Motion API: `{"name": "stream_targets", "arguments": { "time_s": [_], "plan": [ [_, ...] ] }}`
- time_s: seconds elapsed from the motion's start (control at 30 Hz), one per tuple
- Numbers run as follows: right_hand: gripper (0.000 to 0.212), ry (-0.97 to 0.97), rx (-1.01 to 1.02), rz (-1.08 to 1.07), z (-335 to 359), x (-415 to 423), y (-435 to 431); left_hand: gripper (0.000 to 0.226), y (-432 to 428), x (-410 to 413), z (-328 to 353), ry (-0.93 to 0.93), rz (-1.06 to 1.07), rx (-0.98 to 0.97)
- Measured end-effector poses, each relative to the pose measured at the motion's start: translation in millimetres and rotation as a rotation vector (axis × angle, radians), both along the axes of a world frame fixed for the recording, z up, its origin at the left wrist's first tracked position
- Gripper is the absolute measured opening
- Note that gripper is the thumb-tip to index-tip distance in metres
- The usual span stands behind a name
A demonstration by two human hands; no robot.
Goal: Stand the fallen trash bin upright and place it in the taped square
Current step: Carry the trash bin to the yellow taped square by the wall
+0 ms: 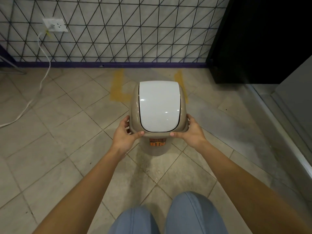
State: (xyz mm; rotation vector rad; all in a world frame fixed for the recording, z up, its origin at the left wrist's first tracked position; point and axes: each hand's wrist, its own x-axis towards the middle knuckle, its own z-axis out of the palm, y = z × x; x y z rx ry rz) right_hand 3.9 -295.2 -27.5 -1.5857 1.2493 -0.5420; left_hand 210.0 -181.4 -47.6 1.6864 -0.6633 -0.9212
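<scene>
A beige trash bin (157, 148) with a white swing lid (159, 105) and an orange label stands upright, seen from above in the head view. My left hand (125, 135) grips the left side of its top rim, thumb on the front edge. My right hand (190, 132) grips the right side the same way. Yellow tape marks of the square (116, 88) lie on the tiled floor just beyond and partly under the bin, near the wall. The bin hides the near part of the square, so I cannot tell whether its base rests on the floor.
A tiled wall with a purple baseboard (118, 65) runs behind the square. A white cable (42, 78) trails from a wall socket (54, 25) across the floor at left. A dark cabinet (253, 39) and a grey ledge (287, 115) stand at right. My knees (165, 215) are below.
</scene>
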Motion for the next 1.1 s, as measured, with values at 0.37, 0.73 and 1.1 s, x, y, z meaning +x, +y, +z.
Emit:
{"name": "stream_targets", "arguments": {
  "time_s": [0.37,0.73,1.1],
  "plan": [
    [0.091,-0.057,0.004,0.025,-4,34,-38,0.090,-36,31,-1,-0.020,-0.008,0.017],
    [0.096,-0.021,-0.002,0.040,0,87,-83,0.088,-80,83,-5,-0.025,-0.035,-0.029],
    [0.095,-0.084,-0.014,0.046,-9,123,-132,0.089,-126,119,-14,-0.006,-0.017,-0.071]
  ]
}}
